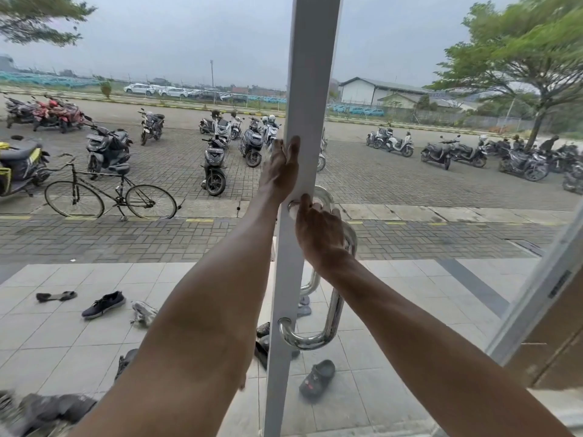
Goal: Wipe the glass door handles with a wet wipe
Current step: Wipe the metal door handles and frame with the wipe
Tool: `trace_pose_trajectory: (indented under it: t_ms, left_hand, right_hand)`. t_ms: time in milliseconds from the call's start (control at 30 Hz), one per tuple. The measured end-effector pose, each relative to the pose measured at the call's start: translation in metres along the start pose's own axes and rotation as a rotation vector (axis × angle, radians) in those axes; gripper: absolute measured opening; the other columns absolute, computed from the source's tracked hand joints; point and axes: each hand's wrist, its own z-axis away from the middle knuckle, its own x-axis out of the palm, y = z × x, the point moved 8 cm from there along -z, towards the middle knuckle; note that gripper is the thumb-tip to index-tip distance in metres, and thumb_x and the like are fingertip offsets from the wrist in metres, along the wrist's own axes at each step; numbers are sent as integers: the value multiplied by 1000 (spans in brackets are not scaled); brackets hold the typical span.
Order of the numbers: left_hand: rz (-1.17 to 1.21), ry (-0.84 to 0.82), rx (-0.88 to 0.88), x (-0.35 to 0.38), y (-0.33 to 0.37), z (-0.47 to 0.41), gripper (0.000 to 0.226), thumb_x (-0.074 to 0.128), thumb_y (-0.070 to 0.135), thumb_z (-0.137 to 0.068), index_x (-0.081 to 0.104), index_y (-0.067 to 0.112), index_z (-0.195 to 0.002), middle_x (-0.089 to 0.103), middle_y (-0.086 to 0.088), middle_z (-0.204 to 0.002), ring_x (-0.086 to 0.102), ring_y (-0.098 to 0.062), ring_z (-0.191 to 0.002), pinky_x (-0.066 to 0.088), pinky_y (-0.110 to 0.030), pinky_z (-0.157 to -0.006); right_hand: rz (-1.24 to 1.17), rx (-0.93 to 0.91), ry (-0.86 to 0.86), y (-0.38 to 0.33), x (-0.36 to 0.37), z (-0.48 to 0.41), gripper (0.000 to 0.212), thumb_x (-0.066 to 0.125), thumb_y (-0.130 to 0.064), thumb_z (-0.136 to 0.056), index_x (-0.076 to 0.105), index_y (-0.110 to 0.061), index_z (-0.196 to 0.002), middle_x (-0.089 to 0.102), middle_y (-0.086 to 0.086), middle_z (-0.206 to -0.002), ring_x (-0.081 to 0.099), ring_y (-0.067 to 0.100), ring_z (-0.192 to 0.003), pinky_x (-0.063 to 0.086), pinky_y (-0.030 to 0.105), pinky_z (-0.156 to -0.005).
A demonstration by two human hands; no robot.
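Door frame (307,121) upright, edge-on to you. Your left hand (281,165) flat, fingers straight, pressed on frame above handle: likely steadies door. Handle (334,310) chrome, bolted through frame. Your right hand (318,231) curled round handle top, probably rubbing; wipe hidden, can't tell.

Both bare forearms extended forward, left hand (280,167) flat, fingers straight, right hand (318,230) curled

2 hands: left hand (281,167), right hand (318,230). 1 chrome door handle (334,307) on 1 white door frame (310,89). 1 bicycle (108,192). 1 grey clog (317,378), 1 dark sneaker (104,304) on floor tiles (79,342).
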Motion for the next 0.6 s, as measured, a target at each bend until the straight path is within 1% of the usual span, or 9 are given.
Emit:
trace_pose_trajectory:
  t_ms: [67,133,200,267,367,400,467,567,600]
  left_hand:
    - [-21,-14,5,3,0,-1,74,15,59,-99,10,10,-155,15,-8,-164,19,-26,-150,15,-42,-122]
    - [-24,-16,27,5,3,-1,70,14,55,-101,15,8,-152,21,-11,-161,26,-27,-147,21,-41,-118]
    - [-17,-14,32,6,3,-1,67,14,54,-102,19,8,-151,24,-13,-160,29,-28,-145,24,-41,-116]
    - [-28,-25,32,6,1,-3,67,13,54,-101,18,10,-152,20,-12,-161,24,-27,-147,21,-40,-118]
    - [-63,-45,45,8,-3,-8,69,12,55,-101,12,12,-155,9,-9,-164,12,-22,-151,11,-32,-119]
    - [-68,-31,50,8,-4,-8,69,13,55,-101,14,11,-154,13,-10,-164,15,-23,-150,12,-31,-119]
    - [-65,12,62,7,-3,-9,69,16,54,-101,18,8,-153,21,-12,-161,23,-27,-148,20,-36,-118]
    - [-59,54,32,6,-7,-10,71,17,56,-101,12,8,-154,17,-12,-163,21,-28,-149,19,-38,-119]
    - [-45,64,32,7,-6,-9,71,18,56,-101,13,9,-154,19,-12,-162,23,-29,-148,21,-39,-119]
  right_hand:
    - [-4,11,16,12,-3,9,37,48,-26,-97,41,-3,-125,67,17,-107,63,33,-99,43,43,-91]
    - [23,33,20,18,-4,12,48,54,-40,-94,45,-3,-122,68,15,-105,63,33,-98,44,41,-89]
    - [59,51,-3,14,-3,6,47,54,-44,-93,49,-4,-118,69,13,-104,65,31,-97,45,39,-85]
    - [98,48,-33,4,0,-3,37,53,-37,-95,53,-5,-114,71,11,-102,68,28,-94,46,37,-83]
    - [127,38,-107,-11,6,-17,27,51,-20,-97,54,-3,-117,71,8,-102,70,25,-93,49,34,-79]
    - [130,37,-125,-15,8,-20,27,51,-15,-95,54,-2,-118,71,7,-103,69,24,-94,49,32,-78]
    - [132,42,-142,-17,10,-25,27,51,-10,-93,54,-4,-119,70,5,-105,69,23,-96,48,30,-77]
    - [109,-30,-117,-17,7,-22,25,48,-7,-93,55,-6,-117,70,6,-105,69,25,-97,49,30,-76]
    - [98,-55,-88,-14,5,-17,24,47,-7,-93,55,-6,-116,71,7,-103,70,25,-96,50,31,-76]
